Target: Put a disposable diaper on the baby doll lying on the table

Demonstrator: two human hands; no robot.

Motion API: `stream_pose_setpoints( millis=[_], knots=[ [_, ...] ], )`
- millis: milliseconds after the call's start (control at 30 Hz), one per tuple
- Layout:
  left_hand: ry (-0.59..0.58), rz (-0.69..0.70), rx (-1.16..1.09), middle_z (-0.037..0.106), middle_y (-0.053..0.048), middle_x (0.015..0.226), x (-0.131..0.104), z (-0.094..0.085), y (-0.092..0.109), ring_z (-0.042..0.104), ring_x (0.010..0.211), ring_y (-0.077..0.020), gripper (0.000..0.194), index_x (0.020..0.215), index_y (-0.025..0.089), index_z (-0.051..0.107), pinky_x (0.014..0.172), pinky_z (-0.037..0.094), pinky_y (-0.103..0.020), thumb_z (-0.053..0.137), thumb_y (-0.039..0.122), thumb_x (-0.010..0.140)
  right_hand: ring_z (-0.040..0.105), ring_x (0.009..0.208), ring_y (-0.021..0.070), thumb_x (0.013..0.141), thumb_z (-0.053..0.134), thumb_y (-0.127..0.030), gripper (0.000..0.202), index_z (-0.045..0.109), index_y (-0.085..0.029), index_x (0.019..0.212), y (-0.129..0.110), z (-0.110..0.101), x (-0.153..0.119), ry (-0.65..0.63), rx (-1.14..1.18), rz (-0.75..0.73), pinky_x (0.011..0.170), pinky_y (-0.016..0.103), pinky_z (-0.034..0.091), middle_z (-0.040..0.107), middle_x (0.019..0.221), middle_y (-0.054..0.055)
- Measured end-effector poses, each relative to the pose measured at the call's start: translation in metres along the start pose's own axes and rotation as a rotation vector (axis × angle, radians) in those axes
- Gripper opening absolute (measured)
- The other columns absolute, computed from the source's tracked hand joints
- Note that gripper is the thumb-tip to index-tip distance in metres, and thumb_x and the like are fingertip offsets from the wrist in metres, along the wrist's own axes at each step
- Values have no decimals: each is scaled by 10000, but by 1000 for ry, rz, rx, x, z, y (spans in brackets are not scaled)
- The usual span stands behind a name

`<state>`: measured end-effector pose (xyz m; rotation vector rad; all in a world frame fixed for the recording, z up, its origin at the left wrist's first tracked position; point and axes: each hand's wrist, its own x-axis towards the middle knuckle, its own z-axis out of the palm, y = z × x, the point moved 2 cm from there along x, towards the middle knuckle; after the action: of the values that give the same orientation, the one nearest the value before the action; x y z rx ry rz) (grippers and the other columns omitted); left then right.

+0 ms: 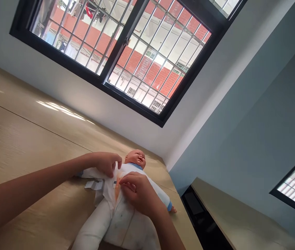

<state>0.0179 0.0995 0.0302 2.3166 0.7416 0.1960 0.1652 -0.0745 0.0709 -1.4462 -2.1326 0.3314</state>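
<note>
Nearest the camera, the white trouser legs of a baby doll [126, 208] run toward the near edge of the pale wooden tabletop [19, 139], the doll lying on its back with its head at the far end, just below the wall. The right hand [137, 194] rests on the doll's chest, fingers curled and pinching the right-hand edge of the white garment [105, 187] front, seemingly to pull that flap toward the middle. The left hand [107, 163] reaches in from the left and grips the other flap near the collar between thumb and fingers, holding it taut so both edges meet. A white label [93, 184] hangs from the garment's left side. Far beyond, a barred window [126, 45] shows red brick.
</note>
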Motion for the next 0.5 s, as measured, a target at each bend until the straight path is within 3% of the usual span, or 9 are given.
stream_pose_setpoints(
  millis=[133, 300, 400, 500],
  knots=[
    [34, 19, 63, 736, -12, 862, 3, 15, -6, 679, 769, -234, 484, 1023, 221, 639, 582, 458, -262, 685, 213, 541, 663, 944, 207, 864, 616, -67, 262, 801, -251, 893, 4, 21, 12, -56, -58, -94, 877, 325, 481, 771, 975, 17],
    [115, -7, 162, 750, -34, 868, 0, 21, -2, 670, 734, -250, 540, 1061, 232, 668, 577, 484, -291, 668, 193, 523, 629, 1116, 237, 980, 613, -205, 218, 797, -316, 1010, 8, 40, 9, -146, -252, -161, 987, 405, 395, 777, 1146, -8],
    [100, -44, 310, 718, -63, 732, -9, 10, 5, 646, 709, -290, 347, 813, 188, 709, 654, 520, -384, 696, 179, 466, 614, 1134, 233, 1010, 591, -253, 213, 784, -335, 1050, 4, 40, 8, -176, -321, -165, 956, 405, 381, 772, 1165, -19],
    [39, -83, 306, 580, -44, 482, -16, 2, 3, 612, 596, -308, 169, 497, 184, 612, 667, 526, -481, 754, 168, 407, 603, 1114, 224, 1021, 575, -272, 210, 776, -333, 1034, -1, 39, 7, -183, -346, -171, 930, 393, 378, 776, 1111, -29]
  ],
)
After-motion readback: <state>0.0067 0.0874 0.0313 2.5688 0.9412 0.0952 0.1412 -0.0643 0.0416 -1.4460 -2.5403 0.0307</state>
